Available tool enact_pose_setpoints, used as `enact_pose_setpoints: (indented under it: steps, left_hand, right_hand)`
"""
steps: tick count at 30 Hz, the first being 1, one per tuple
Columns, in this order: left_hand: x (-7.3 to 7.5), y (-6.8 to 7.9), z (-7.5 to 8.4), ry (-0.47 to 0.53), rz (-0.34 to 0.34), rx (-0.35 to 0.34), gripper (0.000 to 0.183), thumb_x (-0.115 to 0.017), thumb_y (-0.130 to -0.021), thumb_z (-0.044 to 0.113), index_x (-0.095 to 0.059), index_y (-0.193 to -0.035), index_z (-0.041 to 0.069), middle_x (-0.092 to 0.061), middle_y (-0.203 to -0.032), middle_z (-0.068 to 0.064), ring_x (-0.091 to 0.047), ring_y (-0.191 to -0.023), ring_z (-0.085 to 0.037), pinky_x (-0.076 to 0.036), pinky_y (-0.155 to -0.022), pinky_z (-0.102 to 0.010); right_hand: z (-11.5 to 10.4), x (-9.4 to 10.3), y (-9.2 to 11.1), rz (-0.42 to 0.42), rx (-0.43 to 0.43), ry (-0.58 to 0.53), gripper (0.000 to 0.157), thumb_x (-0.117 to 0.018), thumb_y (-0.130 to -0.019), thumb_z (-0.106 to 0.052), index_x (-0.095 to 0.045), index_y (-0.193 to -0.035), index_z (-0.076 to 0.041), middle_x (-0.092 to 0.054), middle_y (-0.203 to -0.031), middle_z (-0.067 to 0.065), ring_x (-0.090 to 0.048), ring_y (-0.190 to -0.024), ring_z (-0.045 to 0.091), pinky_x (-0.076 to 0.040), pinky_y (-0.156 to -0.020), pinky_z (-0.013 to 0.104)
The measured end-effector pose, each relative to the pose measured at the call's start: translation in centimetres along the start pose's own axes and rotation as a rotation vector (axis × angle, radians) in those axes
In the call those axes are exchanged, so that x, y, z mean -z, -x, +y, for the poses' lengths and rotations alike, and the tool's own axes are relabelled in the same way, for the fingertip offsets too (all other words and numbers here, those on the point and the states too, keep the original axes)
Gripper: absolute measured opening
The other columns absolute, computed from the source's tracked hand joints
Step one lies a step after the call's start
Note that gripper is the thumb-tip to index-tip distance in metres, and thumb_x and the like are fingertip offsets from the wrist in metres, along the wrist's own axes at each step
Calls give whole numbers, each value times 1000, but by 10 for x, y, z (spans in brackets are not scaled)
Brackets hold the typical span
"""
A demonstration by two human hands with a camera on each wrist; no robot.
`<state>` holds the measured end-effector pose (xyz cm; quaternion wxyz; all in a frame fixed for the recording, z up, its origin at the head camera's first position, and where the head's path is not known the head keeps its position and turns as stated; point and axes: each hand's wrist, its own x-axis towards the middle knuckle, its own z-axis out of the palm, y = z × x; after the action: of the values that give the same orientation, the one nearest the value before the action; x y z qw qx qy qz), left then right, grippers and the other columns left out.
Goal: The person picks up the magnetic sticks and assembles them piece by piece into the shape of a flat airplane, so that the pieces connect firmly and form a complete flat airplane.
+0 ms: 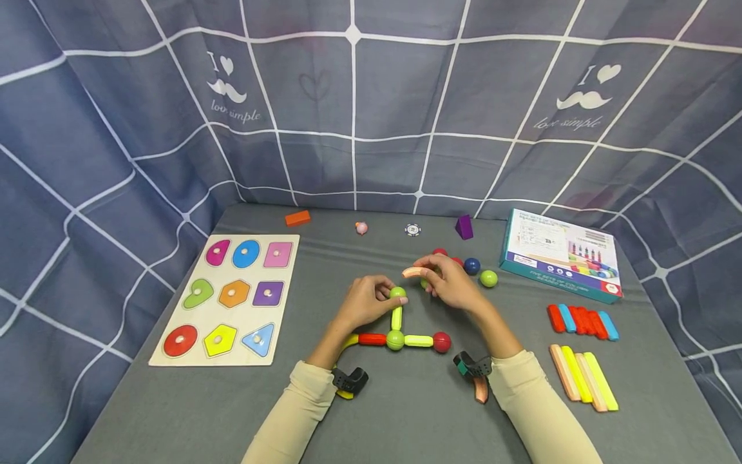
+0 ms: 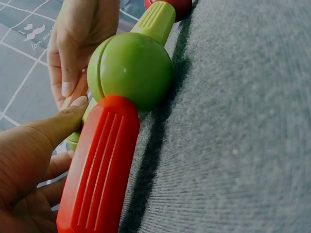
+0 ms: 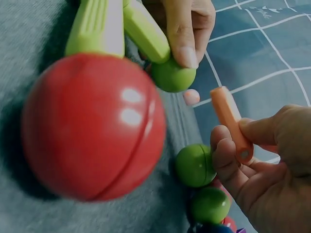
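My left hand (image 1: 365,301) pinches a green ball (image 3: 173,76) at the far end of a yellow-green rod (image 1: 397,319). That rod runs to a second green ball (image 1: 395,340), which also joins a red rod (image 2: 99,167) on the left and another yellow-green rod (image 1: 418,340) on the right. A red ball (image 1: 442,342) caps the right rod. Beyond the red rod a yellow curved piece (image 1: 350,341) is partly hidden under my left wrist. Between thumb and fingers, my right hand (image 1: 452,281) holds an orange curved rod (image 3: 230,121), apart from the pinched ball.
Loose balls, including a blue ball (image 1: 472,266) and a green ball (image 1: 489,278), lie past my right hand. An orange curved piece (image 1: 481,390) sits under my right wrist. Shape puzzle board (image 1: 225,325) stands left; box (image 1: 559,254), short rods (image 1: 581,321) and long rods (image 1: 584,379) right.
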<state>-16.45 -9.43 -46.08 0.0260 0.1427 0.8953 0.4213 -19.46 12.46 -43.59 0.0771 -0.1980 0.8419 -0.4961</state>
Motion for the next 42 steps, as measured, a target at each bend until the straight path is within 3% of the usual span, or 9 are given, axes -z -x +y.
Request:
enact_pose_setpoints:
  steps: [8, 13, 20, 24, 35, 42]
  left_hand:
    - [0, 0, 0, -5, -4, 10, 32, -77, -77, 43, -70, -92, 16, -65, -81, 7, -61, -70, -4, -49, -64, -23]
    - [0, 0, 1, 8, -6, 17, 31, -77, -77, 42, -69, -92, 16, -66, -81, 7, -61, -69, -4, -49, -63, -23]
    - [0, 0, 2, 8, -7, 14, 31, -77, -77, 43, -70, -92, 16, -65, -81, 7, -60, -69, -6, -48, -63, -24]
    - [-1, 0, 2, 8, -3, 10, 32, -77, -77, 44, -70, -92, 17, -65, -81, 7, -60, -69, -6, -48, -63, -24]
    - [-4, -1, 4, 23, -6, -5, 33, -72, -80, 47, -70, -90, 16, -66, -78, 7, -60, -65, -6, -47, -59, -24]
    - [-8, -4, 11, -59, 39, 25, 24, -65, -88, 39, -71, -87, 15, -66, -74, 8, -57, -60, -2, -44, -58, -25]
  right_hand:
    - [-5, -6, -11, -15, 28, -4, 20, -52, -96, 0, -65, -110, 4, -59, -97, 14, -63, -72, 22, -52, -64, 30]
    - [-3, -12, -13, 9, 40, -2, 18, -53, -94, 1, -67, -106, 3, -61, -96, 11, -64, -73, 21, -52, -64, 28]
    - [0, -14, -11, 117, 17, 63, 17, -68, -87, -7, -68, -103, -1, -67, -81, 4, -64, -69, 17, -50, -60, 27]
    - [0, -11, -8, 144, 0, 80, 20, -73, -83, -8, -70, -102, -4, -67, -84, 4, -62, -72, 14, -49, -61, 27]
    - [3, -7, -6, 135, 19, 33, 18, -73, -83, -5, -70, -100, -4, -65, -89, 7, -61, -73, 15, -49, -62, 24]
    - [6, -8, -6, 118, 35, 21, 19, -73, -81, -2, -70, -100, -5, -64, -81, 5, -59, -67, 15, -48, -57, 25]
